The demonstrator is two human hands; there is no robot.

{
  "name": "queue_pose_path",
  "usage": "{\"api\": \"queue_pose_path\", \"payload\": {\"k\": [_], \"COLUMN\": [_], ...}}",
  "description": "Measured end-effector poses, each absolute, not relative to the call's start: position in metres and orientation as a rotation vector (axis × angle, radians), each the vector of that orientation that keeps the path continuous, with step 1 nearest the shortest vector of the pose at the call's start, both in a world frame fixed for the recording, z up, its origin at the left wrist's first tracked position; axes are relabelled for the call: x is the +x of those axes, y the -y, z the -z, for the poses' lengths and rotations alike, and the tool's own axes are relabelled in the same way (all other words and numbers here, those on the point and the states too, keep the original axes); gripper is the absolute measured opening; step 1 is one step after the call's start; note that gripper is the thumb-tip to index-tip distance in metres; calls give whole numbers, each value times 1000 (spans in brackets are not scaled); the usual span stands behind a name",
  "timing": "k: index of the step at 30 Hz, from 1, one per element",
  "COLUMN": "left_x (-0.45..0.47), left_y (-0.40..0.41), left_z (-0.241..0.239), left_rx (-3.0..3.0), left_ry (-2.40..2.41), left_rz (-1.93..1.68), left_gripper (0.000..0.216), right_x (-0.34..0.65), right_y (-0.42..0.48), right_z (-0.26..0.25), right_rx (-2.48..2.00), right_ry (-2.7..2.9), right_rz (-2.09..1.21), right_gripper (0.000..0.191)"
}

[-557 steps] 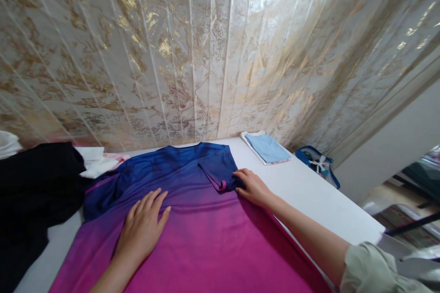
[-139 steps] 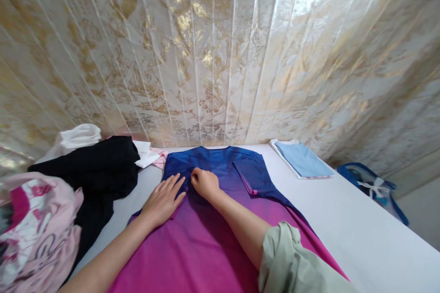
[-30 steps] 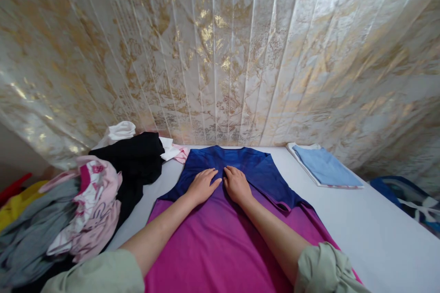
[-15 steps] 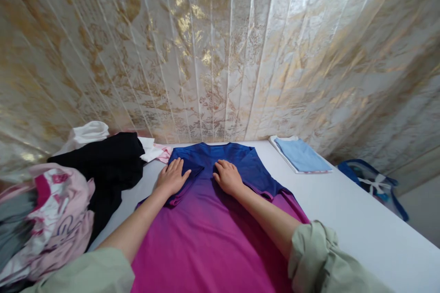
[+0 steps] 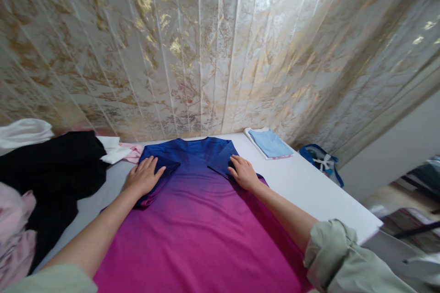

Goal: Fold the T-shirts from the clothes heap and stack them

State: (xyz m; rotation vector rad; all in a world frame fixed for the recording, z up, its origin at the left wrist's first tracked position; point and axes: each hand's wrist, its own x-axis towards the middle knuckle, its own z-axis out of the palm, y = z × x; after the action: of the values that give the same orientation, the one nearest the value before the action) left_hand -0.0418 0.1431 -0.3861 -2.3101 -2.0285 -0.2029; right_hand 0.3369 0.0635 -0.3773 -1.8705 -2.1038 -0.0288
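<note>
A shirt (image 5: 199,219) fading from blue at the collar to magenta lies flat on the white table (image 5: 309,187), both sleeves folded inward. My left hand (image 5: 143,176) rests flat on the folded left sleeve, fingers apart. On the folded right sleeve lies my right hand (image 5: 243,172), also flat with fingers stretched out. Neither hand holds anything.
A folded light blue cloth (image 5: 270,143) on a white one sits at the table's back right. A black garment (image 5: 48,169), white and pink clothes (image 5: 13,233) pile at the left. A gold-patterned curtain (image 5: 213,50) hangs behind. A blue bag (image 5: 319,162) sits past the table's right edge.
My hands have slid apart from the shirt's middle outward onto the folded sleeves. The view has swung to the right.
</note>
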Motion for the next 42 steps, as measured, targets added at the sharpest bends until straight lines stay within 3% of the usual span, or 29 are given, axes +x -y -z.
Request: {"api": "queue_pose_path", "payload": {"k": [6,11,16,22,42], "left_x": [-70,-79,-70,-64,-57], "left_y": [-151,-133,-112,-104,-99], "left_z": [383,391,399,392,383], "left_rx": [-2291,-2347,-2336,-2318,-2219], "left_ry": [1931,1802,1840,1877,1980], "left_rz": [448,530,502,487,379], "left_gripper": [55,47,56,56,50], "right_x": [415,428,409,407,425], "right_y": [-48,-32,-26,-32,-27], "right_z": [347,357,369,374,383], "right_rx": [-2115,-2093,-2027,-2177,-2011], "right_ry": [1742,1836,2022,1795,1820], "right_rz": [-75,-223,-180,-24,-60], "right_gripper": [33,23,37,15,17]}}
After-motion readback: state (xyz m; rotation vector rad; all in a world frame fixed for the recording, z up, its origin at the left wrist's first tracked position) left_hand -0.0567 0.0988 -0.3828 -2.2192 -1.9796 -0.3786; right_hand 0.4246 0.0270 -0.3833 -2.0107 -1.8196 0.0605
